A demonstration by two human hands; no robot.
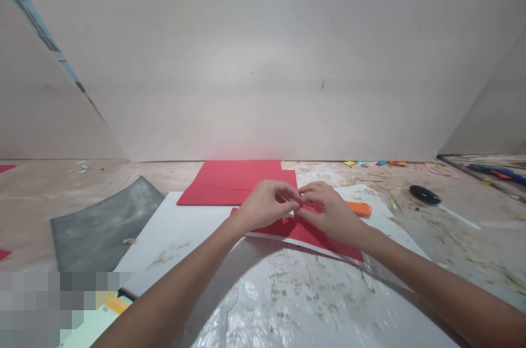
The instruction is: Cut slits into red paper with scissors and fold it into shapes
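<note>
My left hand (265,206) and my right hand (331,214) meet at the fingertips, both pinched together over a red sheet (339,244) with a white edge. Whatever they hold between them is small and mostly hidden by the fingers; I cannot make it out. A small whitish bit shows just under the fingertips. Beyond my left hand lie flat red sheets (230,179). An orange tool or handle (360,209) sticks out from behind my right hand.
White covering (287,293) with dried smears lies under the work. At left is a dark grey sheet (104,227). On the right rests a black-handled tool (425,194) with a pale blade. Coloured scraps (372,163) lie along a tall white panel (263,63); sticks (493,172) are farther right.
</note>
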